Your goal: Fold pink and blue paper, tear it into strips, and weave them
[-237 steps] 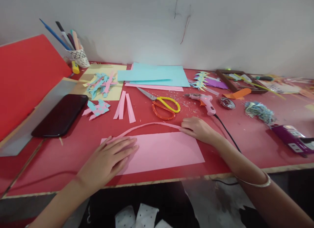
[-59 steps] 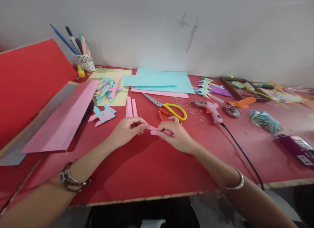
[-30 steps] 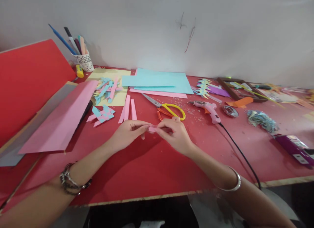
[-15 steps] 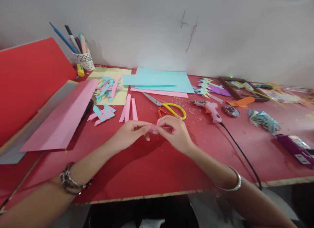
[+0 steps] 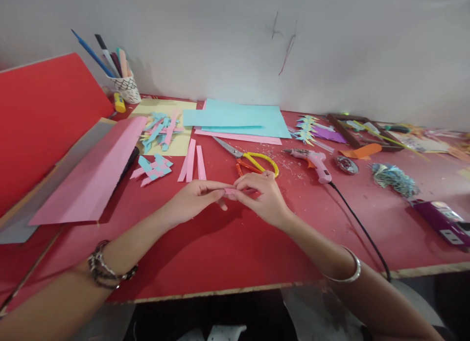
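Between my two hands, above the red table (image 5: 220, 262), is a small pink paper strip (image 5: 230, 191), mostly covered by fingers. My left hand (image 5: 194, 199) pinches its left end between thumb and forefinger. On the right end, my right hand (image 5: 261, 196) is closed with thumb and fingertips together. Just behind the right hand lie scissors (image 5: 259, 162) with yellow and orange handles. Several loose pink strips (image 5: 191, 160) rest beyond my left hand. A woven pink and blue paper piece (image 5: 156, 169) sits to their left.
A pink glue gun (image 5: 316, 164) with a black cord lies at right, near a tape roll (image 5: 346, 165) and a yarn bundle (image 5: 393, 179). Blue paper sheets (image 5: 242, 117) and folded paper pieces (image 5: 161, 130) are at the back. A pen cup (image 5: 127, 88) stands at back left.
Both hands stay at nearly the same place, still gripping the pink strip. A little more of the strip shows between the fingertips. The view has shifted slightly.
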`<control>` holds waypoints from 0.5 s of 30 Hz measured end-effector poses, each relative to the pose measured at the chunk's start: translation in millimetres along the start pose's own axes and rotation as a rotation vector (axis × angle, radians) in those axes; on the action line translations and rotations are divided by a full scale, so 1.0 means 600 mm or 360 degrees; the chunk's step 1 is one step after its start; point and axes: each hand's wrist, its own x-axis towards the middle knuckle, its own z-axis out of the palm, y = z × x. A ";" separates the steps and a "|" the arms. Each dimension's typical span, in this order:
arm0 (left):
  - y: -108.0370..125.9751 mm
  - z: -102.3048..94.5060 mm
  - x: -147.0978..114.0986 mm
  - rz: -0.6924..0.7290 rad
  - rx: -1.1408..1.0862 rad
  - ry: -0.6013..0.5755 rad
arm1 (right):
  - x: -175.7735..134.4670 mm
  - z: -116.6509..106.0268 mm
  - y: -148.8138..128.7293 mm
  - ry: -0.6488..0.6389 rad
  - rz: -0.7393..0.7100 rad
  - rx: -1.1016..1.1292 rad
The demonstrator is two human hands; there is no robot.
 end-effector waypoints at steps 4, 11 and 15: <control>0.003 0.002 0.001 0.0011 0.0041 0.0005 | 0.000 0.000 0.001 -0.0013 -0.0026 -0.0130; 0.008 0.005 -0.002 0.0070 0.0179 0.0046 | -0.001 0.002 0.005 -0.0006 -0.0001 -0.0234; 0.003 0.004 -0.001 0.0067 0.0154 0.0020 | -0.002 0.004 0.006 -0.0006 0.0026 -0.0247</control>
